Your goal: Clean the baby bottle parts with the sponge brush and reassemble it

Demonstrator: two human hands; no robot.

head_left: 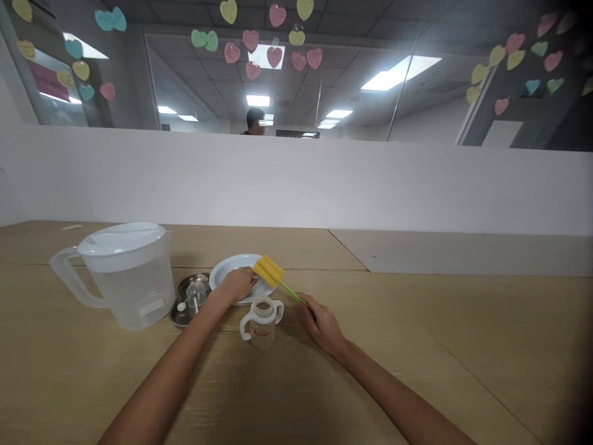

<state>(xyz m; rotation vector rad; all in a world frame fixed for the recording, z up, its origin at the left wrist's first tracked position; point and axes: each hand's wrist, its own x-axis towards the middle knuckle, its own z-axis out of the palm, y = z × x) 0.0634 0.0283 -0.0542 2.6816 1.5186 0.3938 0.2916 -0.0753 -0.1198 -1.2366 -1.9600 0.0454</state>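
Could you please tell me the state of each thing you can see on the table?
Sponge brush: yellow sponge end over the plate, green handle in the right hand.
Right hand: gripping the brush handle.
Left hand: curled over the plate.
White plate: lying flat.
Two-handled baby bottle: upright, uncapped.
Plastic pitcher: upright, lid on.
Metal dish: flat, bearing a small clear cup.

A green-handled yellow sponge brush [267,271] is held in the right hand [324,324]. A white plate [231,267] is touched by the left hand [238,284].

Wooden table [417,352] with pitcher [132,290], plate [227,266], bottle [262,327]
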